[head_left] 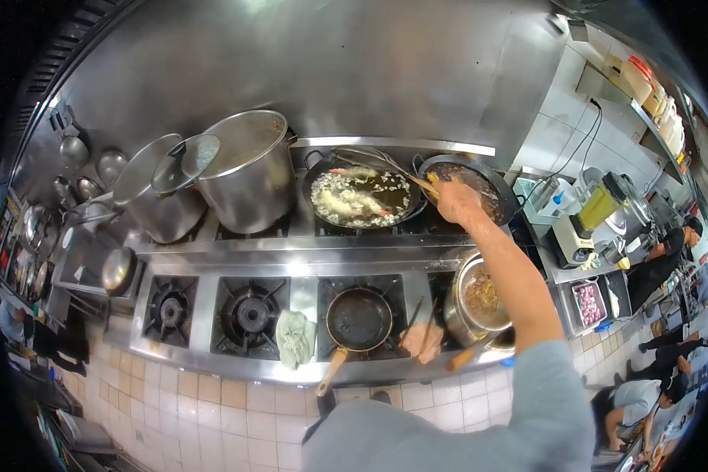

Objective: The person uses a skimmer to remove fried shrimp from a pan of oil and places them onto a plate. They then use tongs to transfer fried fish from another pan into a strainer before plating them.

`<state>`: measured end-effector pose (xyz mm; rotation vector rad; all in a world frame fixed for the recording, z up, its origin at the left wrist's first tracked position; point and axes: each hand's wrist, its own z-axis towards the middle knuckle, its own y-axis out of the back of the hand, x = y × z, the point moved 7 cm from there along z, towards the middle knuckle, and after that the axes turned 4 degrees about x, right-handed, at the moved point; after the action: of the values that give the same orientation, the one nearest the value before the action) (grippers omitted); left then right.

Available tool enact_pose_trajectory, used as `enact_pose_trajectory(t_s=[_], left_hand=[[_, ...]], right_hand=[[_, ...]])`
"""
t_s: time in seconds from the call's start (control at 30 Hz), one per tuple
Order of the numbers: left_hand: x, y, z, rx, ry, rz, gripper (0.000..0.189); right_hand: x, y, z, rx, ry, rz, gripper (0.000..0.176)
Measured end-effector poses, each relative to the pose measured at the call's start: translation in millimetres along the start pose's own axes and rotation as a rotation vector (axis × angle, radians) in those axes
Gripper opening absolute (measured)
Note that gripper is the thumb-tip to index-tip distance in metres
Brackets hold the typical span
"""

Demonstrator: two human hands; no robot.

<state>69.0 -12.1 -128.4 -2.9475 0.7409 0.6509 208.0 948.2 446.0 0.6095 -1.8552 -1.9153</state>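
My right hand (458, 203) reaches over the back burners, its fingers closed around the light-coloured handle of a skimmer (366, 154). The skimmer's head lies over the far rim of a wok (311, 214). Battered shrimp (354, 204) with reddish tails float in the wok's bubbling oil, among loose bits of batter. Beside it, partly behind my hand, sits a second wok (484, 177) of dark liquid. My left hand is out of view. On the stove's front part, two dark chopsticks (429, 326) lie by a pinkish, cloth-like thing (422, 343).
Two tall stockpots (244, 189) stand at the back left. A frying pan (359, 318), a folded cloth (295, 340) and a steel pot (458, 303) occupy the front. On the right are a blender (598, 206) and trays (588, 305). Other people (645, 401) work farther right.
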Motion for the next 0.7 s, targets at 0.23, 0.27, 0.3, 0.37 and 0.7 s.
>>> enact_pose_trajectory(t_s=[0.23,0.27,0.3,0.37,0.7], left_hand=[[-78.4,-10.4,20.3,0.082,-0.487,1.278,0.032],[-82.9,-13.2,19.1,0.088,-0.593,1.497,0.030],[-87.4,-15.2,20.4,0.100,-0.675,1.620,0.028],[-88.6,-10.1,28.3,0.111,-0.697,1.588,0.027],[-56.2,7.5,34.9,0.003,-0.145,0.101,0.033]], right_hand=[[-28.8,13.2,-51.0,-0.001,-0.012,0.025,0.030],[-30.6,22.3,-63.6,-0.018,-0.019,0.055,0.031],[-33.8,29.7,-73.9,-0.036,-0.025,0.085,0.033],[-42.7,40.5,-90.3,-0.044,0.039,0.111,0.034],[-31.8,-3.4,-100.9,-0.015,0.142,0.187,0.039]])
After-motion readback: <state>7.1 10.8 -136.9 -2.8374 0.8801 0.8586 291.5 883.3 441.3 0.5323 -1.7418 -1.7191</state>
